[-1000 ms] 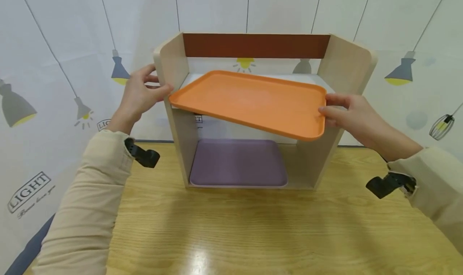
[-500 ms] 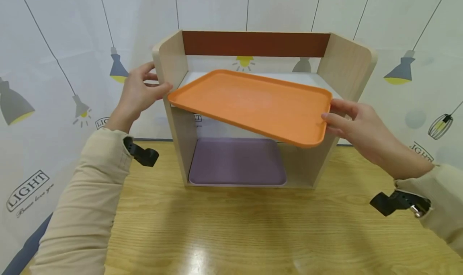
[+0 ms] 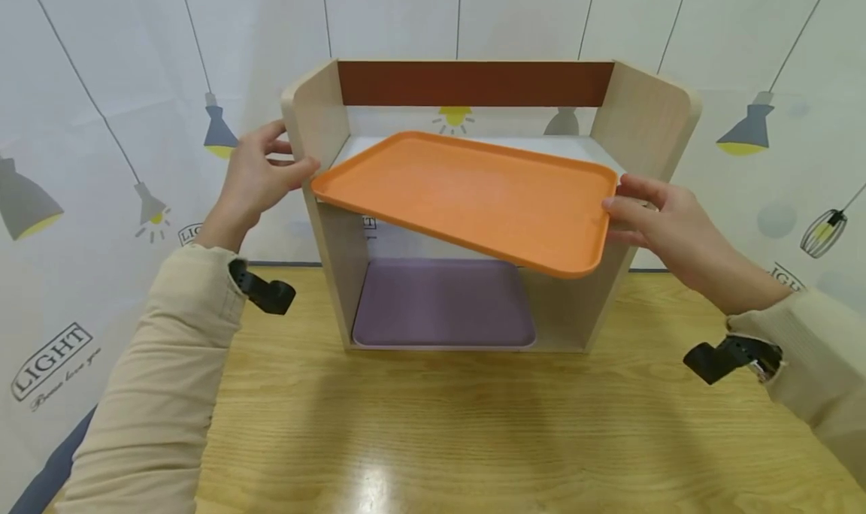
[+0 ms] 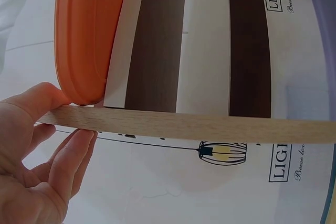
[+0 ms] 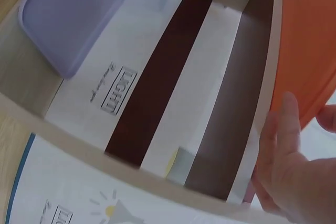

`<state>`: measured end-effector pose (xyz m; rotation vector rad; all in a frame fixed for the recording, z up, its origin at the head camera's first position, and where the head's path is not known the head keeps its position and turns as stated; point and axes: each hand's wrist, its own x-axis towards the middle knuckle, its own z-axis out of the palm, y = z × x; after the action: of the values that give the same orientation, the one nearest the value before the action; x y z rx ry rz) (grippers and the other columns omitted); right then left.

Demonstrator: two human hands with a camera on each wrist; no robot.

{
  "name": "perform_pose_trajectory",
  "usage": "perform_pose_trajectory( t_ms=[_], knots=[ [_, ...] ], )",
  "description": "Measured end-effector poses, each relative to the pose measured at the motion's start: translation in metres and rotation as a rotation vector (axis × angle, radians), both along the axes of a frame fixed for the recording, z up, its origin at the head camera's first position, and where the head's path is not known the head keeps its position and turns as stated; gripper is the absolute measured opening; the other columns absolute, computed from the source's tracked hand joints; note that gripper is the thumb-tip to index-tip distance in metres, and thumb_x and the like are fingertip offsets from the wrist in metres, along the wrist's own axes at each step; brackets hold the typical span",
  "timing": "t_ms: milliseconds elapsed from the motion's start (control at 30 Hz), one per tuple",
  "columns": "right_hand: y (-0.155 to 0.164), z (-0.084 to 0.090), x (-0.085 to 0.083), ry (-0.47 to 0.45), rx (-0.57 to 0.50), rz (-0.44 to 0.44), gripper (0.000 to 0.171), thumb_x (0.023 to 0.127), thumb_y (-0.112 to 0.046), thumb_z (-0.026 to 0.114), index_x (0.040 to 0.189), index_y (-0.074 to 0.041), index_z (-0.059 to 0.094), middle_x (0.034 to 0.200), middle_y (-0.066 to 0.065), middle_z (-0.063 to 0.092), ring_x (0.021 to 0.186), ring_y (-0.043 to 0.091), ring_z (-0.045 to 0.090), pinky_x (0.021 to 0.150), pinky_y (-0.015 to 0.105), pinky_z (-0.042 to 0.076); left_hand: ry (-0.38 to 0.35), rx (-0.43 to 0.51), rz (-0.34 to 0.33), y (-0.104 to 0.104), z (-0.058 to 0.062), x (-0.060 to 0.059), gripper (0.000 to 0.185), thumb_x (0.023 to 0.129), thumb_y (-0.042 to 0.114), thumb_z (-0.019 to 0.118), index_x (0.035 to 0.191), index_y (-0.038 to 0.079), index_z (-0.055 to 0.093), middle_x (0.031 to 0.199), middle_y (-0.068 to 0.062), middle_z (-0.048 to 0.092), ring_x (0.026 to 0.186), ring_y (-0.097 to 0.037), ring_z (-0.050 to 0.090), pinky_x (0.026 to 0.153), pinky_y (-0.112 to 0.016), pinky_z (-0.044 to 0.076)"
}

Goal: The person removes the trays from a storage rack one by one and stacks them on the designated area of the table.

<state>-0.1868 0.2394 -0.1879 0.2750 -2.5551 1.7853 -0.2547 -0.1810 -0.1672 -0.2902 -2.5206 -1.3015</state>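
An orange rectangular tray (image 3: 467, 198) lies askew on the upper level of a small wooden shelf unit (image 3: 649, 123), its front right corner jutting out past the shelf's edge. My right hand (image 3: 670, 217) pinches the tray's right rim, thumb above and fingers beneath. On the other side, my left hand (image 3: 253, 172) grips the unit's left side panel (image 4: 210, 128), with its thumb close to the tray's left corner. The left wrist view shows the fingers on the panel's outer face. A purple tray (image 3: 443, 303) lies flat on the bottom level, toward the left.
A reddish-brown board (image 3: 473, 84) spans the unit's back at the top. The unit stands on a wood-grain table (image 3: 433, 424), close to a white wall covering (image 3: 528, 18) printed with lamps.
The orange tray's front right corner has swung slightly forward and down. My right hand has shifted a little with it; my left hand stays on the side panel.
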Motion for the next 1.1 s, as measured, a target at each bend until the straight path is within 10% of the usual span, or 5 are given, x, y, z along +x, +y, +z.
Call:
perform_pose_trajectory(
  t_ms=[467, 767, 1100],
  knots=[
    [0.002, 0.004, -0.019, -0.069, -0.093, -0.055, 0.082, 0.085, -0.028, 0.057, 0.141, -0.001, 0.003, 0.144, 0.017, 0.016, 0.097, 0.001, 0.051, 0.076, 0.014, 0.047, 0.000, 0.003, -0.006, 0.001, 0.000, 0.000, 0.059, 0.083, 0.024, 0.059, 0.136, 0.019, 0.035, 0.120, -0.015, 0.046, 0.104, -0.030, 0.052, 0.079, -0.038, 0.050],
    [0.003, 0.008, -0.011, -0.114, -0.497, -0.060, 0.086, 0.077, -0.018, 0.067, 0.141, -0.002, 0.012, 0.118, 0.006, 0.045, 0.087, 0.009, 0.059, 0.073, 0.017, 0.050, 0.009, 0.007, -0.014, 0.004, 0.001, -0.001, 0.058, 0.082, 0.023, 0.059, 0.136, 0.019, 0.037, 0.118, -0.016, 0.047, 0.103, -0.030, 0.052, 0.078, -0.038, 0.050],
    [0.000, 0.007, -0.011, -0.195, -0.671, -0.041, 0.081, 0.078, -0.018, 0.066, 0.140, -0.001, 0.016, 0.102, 0.002, 0.058, 0.091, 0.010, 0.059, 0.078, 0.021, 0.049, 0.011, 0.002, -0.010, 0.003, 0.000, 0.000, 0.058, 0.083, 0.023, 0.059, 0.136, 0.018, 0.036, 0.119, -0.016, 0.046, 0.103, -0.030, 0.052, 0.079, -0.039, 0.050]
  ],
)
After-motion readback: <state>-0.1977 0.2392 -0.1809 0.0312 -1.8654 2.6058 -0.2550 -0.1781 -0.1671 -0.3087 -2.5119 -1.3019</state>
